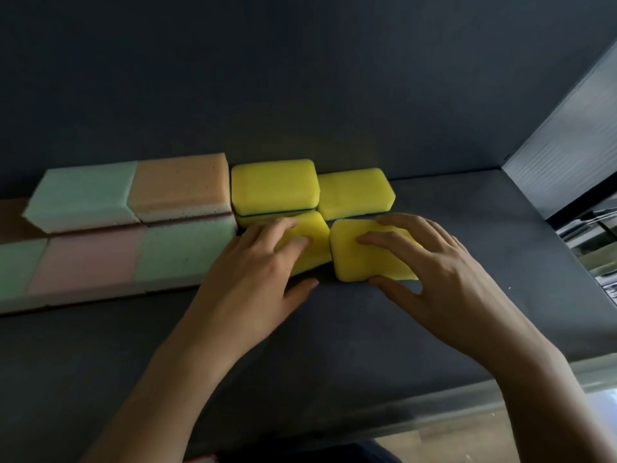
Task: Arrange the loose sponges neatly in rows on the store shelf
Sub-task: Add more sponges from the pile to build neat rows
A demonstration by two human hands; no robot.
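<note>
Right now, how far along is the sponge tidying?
Done: pastel sponges sit in two rows, back yellow sponges beside them. In hand: left hand presses the left front sponge, right hand grips the right front sponge, which lies crooked. Left: squaring both into line.

One wide camera on my head looks forward and down onto the shelf (334,329), close in. My left hand (253,272) and right hand (444,279) enter from the bottom edge. The sponges (273,185) sit mid-frame, and the back wall (300,78) fills the top.
</note>
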